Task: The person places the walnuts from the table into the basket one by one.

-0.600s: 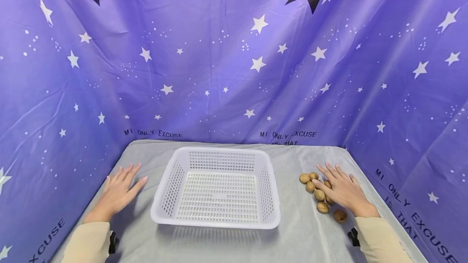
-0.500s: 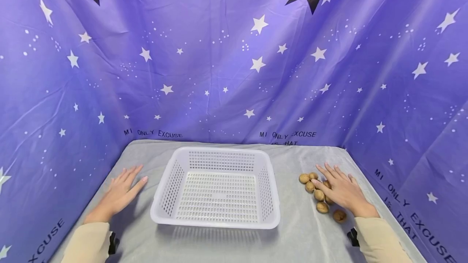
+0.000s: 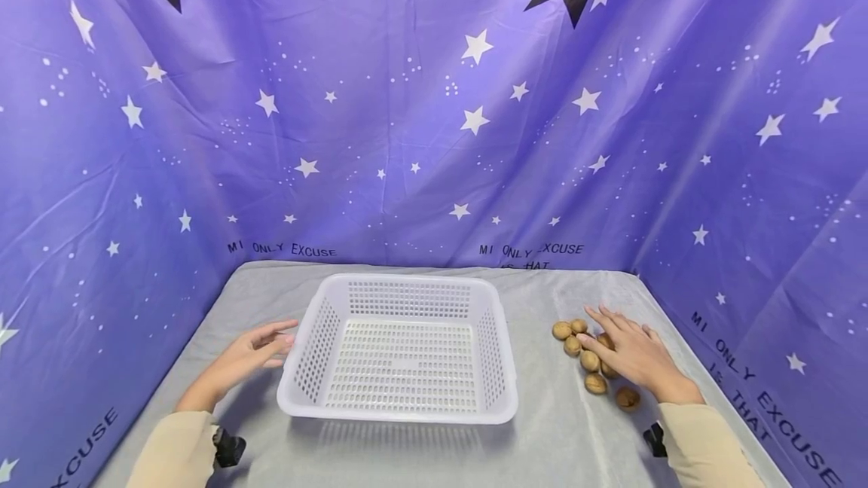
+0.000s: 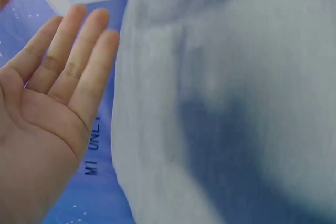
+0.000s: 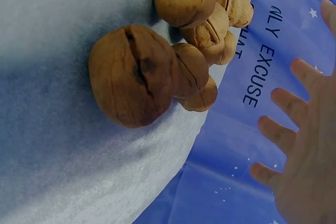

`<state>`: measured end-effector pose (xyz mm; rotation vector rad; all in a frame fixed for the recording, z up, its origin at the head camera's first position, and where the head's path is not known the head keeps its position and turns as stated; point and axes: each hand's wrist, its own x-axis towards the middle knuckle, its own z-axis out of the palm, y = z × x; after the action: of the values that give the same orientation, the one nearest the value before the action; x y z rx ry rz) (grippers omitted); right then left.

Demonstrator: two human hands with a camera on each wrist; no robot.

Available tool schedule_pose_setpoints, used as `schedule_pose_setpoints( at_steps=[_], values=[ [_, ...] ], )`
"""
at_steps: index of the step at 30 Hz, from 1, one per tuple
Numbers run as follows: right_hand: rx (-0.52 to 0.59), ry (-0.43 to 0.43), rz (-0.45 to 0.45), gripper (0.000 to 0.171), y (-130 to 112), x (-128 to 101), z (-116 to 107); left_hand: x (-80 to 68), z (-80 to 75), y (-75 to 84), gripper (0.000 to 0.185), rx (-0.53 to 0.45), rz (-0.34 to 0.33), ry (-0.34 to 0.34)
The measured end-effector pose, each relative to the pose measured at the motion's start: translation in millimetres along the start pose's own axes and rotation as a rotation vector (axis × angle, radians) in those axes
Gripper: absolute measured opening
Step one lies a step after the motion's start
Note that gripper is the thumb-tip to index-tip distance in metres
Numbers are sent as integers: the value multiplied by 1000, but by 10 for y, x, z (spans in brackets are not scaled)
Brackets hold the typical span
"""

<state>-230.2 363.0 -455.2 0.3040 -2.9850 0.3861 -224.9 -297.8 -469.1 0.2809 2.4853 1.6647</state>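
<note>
A white plastic basket (image 3: 400, 419) with slotted walls stands on the grey cloth, and nothing lies in it. My left hand (image 3: 239, 358) is at the basket's left side, its fingertips near the rim; whether they touch it I cannot tell. In the left wrist view the fingers (image 4: 68, 61) are straight and the palm holds nothing. My right hand (image 3: 637, 356) hovers with spread fingers over several walnuts (image 3: 590, 361), partly hiding some. The right wrist view shows the nearest walnut (image 5: 131, 77) large, apart from the fingers (image 5: 286, 106).
Grey cloth (image 3: 542, 443) covers the table. A purple star-printed curtain (image 3: 393, 111) hangs behind and along both sides, close to the table's edges. One walnut (image 3: 628, 398) lies a little apart at the near end of the group.
My left hand has moved right, from the cloth at the left to the basket's side, and turned. The right hand, basket and walnuts look unmoved; the view shifted slightly.
</note>
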Motion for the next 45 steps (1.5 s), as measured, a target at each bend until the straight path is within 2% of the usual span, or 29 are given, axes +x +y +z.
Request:
schedule_pose_setpoints(
  at_steps=[3,6,12,16,23,33,39,45],
  values=[
    [3,11,-14,72,1,11,13,13,50,2,57,-93,-4,0],
    [7,34,-44,70,10,28,48,23,86,-9,58,-144,-8,7],
    [39,68,-111,65,12,94,126,38,145,-41,63,-235,-59,25],
    [76,53,-118,68,9,171,168,55,168,-54,65,-286,-75,23],
    [117,25,-139,64,-17,316,248,64,197,-80,62,-378,-47,11],
    [115,-2,-156,43,-34,525,359,81,206,-113,63,-401,-46,2],
    [109,-18,-152,33,-56,576,368,87,215,-139,61,-445,-64,6],
    [120,-25,-152,29,-57,580,347,92,197,-121,63,-425,-72,5]
  ],
)
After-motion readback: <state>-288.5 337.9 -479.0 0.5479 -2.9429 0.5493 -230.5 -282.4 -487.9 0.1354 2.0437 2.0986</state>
